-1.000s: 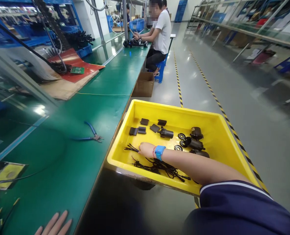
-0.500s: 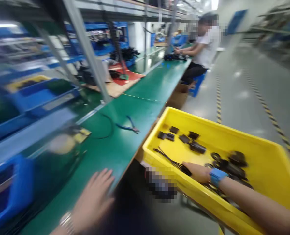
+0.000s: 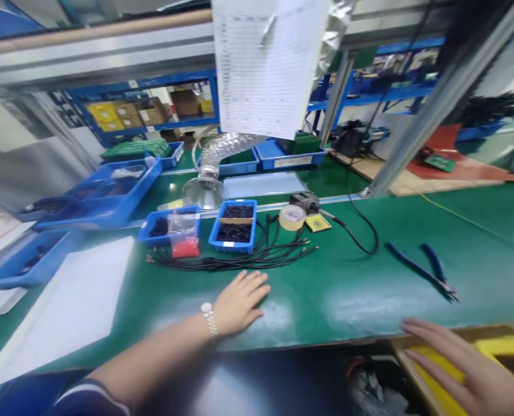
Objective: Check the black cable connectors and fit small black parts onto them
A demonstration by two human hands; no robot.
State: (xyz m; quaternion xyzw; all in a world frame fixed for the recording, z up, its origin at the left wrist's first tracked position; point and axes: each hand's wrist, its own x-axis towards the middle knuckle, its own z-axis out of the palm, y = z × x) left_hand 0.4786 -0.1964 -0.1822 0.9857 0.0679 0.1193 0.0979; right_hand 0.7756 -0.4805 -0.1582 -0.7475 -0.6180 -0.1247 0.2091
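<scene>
My left hand lies flat on the green bench, fingers spread, a watch on its wrist. Just beyond its fingertips runs a bundle of black cables. At the lower right my right hand is over the bench's front edge, fingers stretched out and holding nothing. Beneath and beside it show parts of a yellow bin. Blue-handled pliers lie on the bench with their handles spread, beyond my right hand.
Behind the cables stand a blue tray of black parts, another with a red-filled bag, and a tape roll. A metal duct hood stands behind. White sheets lie left. A paper list hangs above.
The view has swung left to face the bench. My right hand has come out of the yellow bin, away from the black cables there. My left hand still rests on the bench.
</scene>
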